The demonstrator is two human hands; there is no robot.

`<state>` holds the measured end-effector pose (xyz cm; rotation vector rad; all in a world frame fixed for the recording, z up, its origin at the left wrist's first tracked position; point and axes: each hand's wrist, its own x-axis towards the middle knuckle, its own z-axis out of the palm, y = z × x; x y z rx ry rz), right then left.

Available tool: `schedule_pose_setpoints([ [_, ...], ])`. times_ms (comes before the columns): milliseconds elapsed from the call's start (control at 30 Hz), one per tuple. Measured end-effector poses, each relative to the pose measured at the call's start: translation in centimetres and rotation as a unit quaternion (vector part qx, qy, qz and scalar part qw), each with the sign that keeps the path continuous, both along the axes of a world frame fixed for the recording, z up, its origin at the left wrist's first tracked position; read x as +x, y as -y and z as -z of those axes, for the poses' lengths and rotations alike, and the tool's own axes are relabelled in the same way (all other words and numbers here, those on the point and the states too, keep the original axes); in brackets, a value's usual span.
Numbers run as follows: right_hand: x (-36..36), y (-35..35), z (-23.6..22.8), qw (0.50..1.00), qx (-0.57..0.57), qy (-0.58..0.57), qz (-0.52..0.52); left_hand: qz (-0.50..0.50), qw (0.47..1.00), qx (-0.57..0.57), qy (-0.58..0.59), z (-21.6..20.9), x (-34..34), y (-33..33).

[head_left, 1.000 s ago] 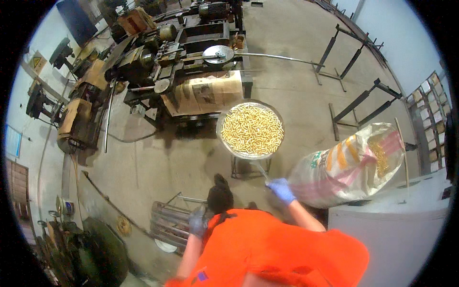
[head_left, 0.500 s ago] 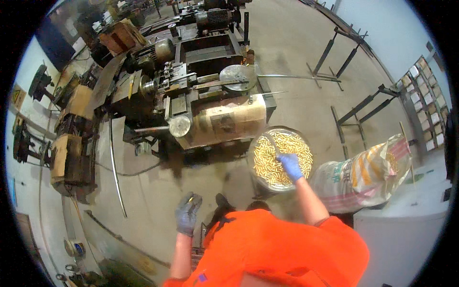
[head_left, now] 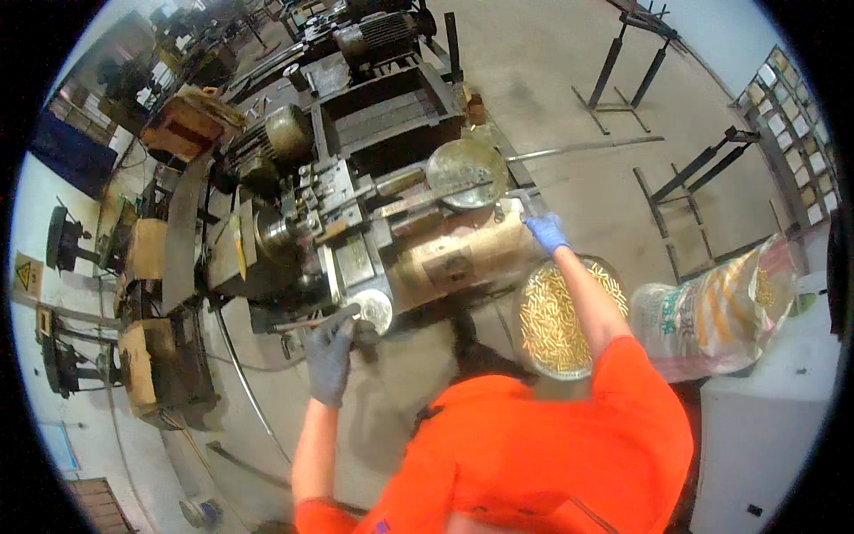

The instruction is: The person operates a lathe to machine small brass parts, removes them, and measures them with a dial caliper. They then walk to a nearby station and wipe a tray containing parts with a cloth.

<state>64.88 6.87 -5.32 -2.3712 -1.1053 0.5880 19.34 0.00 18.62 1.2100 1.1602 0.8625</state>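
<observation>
My left hand [head_left: 329,360], in a grey glove, is at the machine's front left, its fingertips beside a round pale metal disc [head_left: 374,310] on a rod. The fingers are bent inward; whatever they hold is hidden. Out to the right, my right hand [head_left: 547,232] wears a blue glove and closes around the end of a thin lever at the machine's right front corner. Below that arm stands a round metal basin [head_left: 569,372] heaped with small brass-coloured cylindrical pieces [head_left: 553,325]. The machine [head_left: 342,200] carries a larger round plate [head_left: 467,173] near my right hand.
A printed woven sack [head_left: 712,316] leans beside a white cabinet [head_left: 765,445] at the right. Black metal stands [head_left: 694,182] occupy the floor farther off. Cardboard [head_left: 463,260] covers the machine's front. A long bar [head_left: 249,383] lies at left.
My right hand has left the brass pieces in the basin and moved up to the machine's corner. My left hand has risen to the metal disc. The view has shifted.
</observation>
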Motion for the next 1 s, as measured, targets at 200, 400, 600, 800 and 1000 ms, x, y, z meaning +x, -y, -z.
schedule_pose_setpoints([
  [200, 1.4, -7.4, 2.9, 0.995, -0.034, -0.090, 0.030, 0.026, 0.994, 0.040, -0.102, -2.6, 4.8, -14.0],
  [400, 0.7, -10.1, 0.6, 0.997, -0.081, -0.008, -0.012, 0.049, 0.977, 0.101, -0.182, 1.2, 7.8, -27.2],
  [600, 1.8, -9.0, 1.5, 0.999, 0.003, -0.045, 0.001, 0.125, 0.870, 0.324, -0.349, 4.6, 12.0, -36.8],
  [800, -2.0, 1.5, -5.2, 0.961, 0.249, -0.107, 0.053, 0.179, 0.781, 0.381, -0.461, 7.7, 14.3, -43.9],
  [1000, -10.8, 17.6, -5.4, 0.986, 0.040, -0.123, 0.102, 0.171, 0.855, 0.341, -0.351, 13.8, 9.8, -54.5],
])
